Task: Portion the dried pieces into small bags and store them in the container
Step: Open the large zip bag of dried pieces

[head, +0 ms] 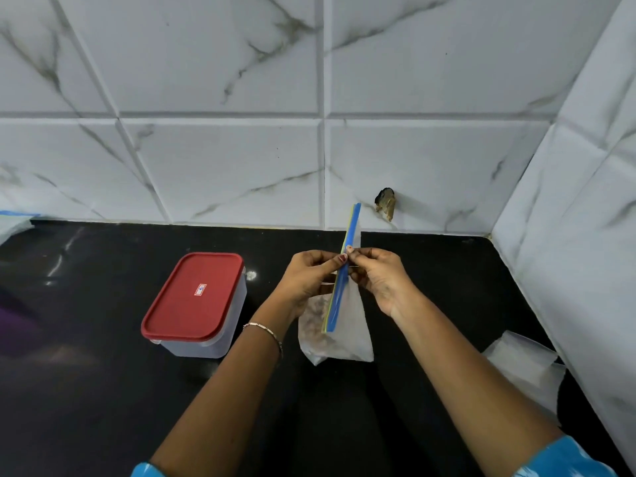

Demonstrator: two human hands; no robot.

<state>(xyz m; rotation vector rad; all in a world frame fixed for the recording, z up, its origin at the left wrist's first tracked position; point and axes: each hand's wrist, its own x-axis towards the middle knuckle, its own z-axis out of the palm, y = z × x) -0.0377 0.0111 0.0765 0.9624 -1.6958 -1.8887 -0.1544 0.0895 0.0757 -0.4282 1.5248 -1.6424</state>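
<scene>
1. While both thumbs and forefingers pinch together, the left hand (306,277) and right hand (378,275) hold the blue zip strip (340,290) of the small bag (347,332).
2. Held above the black counter (103,390), the strip's long axis runs away from the person, toward the tiled wall (223,160).
3. Dried pieces (315,321) show dimly through the plastic.
4. Left of the bag stands the red-lidded container (194,304), closed.
</scene>
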